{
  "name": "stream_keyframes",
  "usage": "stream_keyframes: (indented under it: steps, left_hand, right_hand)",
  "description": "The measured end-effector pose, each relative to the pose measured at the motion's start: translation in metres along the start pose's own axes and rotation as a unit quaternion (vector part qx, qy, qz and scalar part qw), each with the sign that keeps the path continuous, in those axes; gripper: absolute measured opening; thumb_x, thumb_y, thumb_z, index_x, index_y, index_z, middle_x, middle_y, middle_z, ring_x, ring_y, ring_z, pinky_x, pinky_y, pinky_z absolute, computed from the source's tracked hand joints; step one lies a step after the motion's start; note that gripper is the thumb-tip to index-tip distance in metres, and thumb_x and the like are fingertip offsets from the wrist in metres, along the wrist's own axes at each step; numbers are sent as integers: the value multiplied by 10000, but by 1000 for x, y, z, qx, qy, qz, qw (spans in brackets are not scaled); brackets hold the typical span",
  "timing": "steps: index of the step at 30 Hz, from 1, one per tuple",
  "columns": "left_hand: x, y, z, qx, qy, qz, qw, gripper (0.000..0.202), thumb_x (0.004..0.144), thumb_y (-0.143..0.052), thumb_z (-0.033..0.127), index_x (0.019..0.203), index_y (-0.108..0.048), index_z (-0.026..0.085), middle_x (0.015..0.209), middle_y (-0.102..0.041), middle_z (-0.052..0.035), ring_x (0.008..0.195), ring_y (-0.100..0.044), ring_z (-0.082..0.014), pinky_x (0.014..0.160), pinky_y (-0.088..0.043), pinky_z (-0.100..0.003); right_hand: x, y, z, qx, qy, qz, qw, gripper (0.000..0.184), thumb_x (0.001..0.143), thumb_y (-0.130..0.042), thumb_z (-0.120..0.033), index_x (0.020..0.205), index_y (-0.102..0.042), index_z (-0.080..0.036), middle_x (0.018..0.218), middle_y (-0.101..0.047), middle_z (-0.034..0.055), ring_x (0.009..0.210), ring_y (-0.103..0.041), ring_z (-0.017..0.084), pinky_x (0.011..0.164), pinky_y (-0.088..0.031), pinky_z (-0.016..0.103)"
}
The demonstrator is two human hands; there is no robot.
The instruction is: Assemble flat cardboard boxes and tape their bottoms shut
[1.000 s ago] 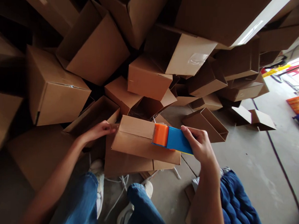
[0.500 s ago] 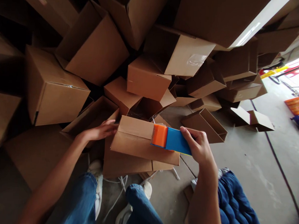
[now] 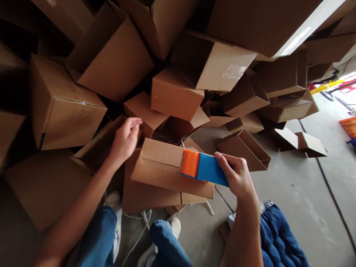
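Observation:
My right hand (image 3: 237, 173) is closed round a blue and orange tape dispenser (image 3: 208, 167). Its orange end rests against the top of a flat-lying closed cardboard box (image 3: 158, 173), near the middle of the seam. My left hand (image 3: 127, 139) hovers just beyond the box's left end, fingers lightly bent and holding nothing that I can see. Beneath that box lies another piece of cardboard (image 3: 151, 197), partly covered.
Open and closed cardboard boxes (image 3: 116, 56) are piled ahead and to the left. White straps (image 3: 146, 216) lie on the concrete floor (image 3: 293, 193) by my shoes. A dark blue quilted cushion (image 3: 282, 244) sits at the lower right, and an orange crate (image 3: 355, 127) stands far right.
My left hand has left the box's left end, moving up and away from me. The right hand, tape dispenser and box have hardly moved.

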State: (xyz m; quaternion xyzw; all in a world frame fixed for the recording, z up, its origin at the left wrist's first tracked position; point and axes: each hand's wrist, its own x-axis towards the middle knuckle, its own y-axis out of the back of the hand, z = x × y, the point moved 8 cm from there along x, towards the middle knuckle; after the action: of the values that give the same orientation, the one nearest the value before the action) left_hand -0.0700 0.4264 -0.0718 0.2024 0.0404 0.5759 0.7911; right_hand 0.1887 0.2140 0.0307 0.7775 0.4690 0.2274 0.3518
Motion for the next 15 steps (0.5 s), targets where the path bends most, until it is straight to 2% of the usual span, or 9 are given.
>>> stream_keyframes:
  steps: [3, 6, 10, 15]
  left_hand:
    - [-13, -44, 28, 116, -8, -3, 993, 382, 1047, -317, 302, 1188, -636, 146, 1267, -723, -195, 1214, -671, -293, 1062, -521, -455]
    - [-26, -73, 37, 279, -27, -55, 958, 409, 1067, -318, 309, 1072, -682, 124, 1122, -744, -217, 1190, -661, -344, 1070, -492, -479]
    - [-25, -75, 35, 361, -47, -89, 927, 463, 1069, -282, 263, 1009, -713, 106, 1072, -747, -213, 1108, -674, -335, 1069, -475, -444]
    - [-19, -74, 33, 385, -54, -91, 917, 472, 1056, -294, 256, 979, -738, 114, 1056, -751, -194, 1096, -665, -318, 1092, -459, -428]
  right_hand:
    - [-2, -2, -2, -7, 7, -1, 1000, 589, 943, -498, -630, 538, -388, -217, 587, -252, -35, 548, -236, 99, 484, -215, 265]
    - [-5, -7, -11, -36, 28, -4, 999, 571, 960, -487, -609, 560, -454, -202, 587, -265, -39, 549, -235, 98, 497, -224, 261]
    - [-6, -10, -25, -83, 55, -5, 995, 579, 985, -459, -587, 553, -453, -201, 560, -254, -49, 531, -218, 95, 507, -222, 261]
    - [-1, -8, -29, -120, 64, -31, 990, 605, 1015, -399, -597, 577, -522, -197, 533, -261, -53, 531, -205, 104, 522, -224, 264]
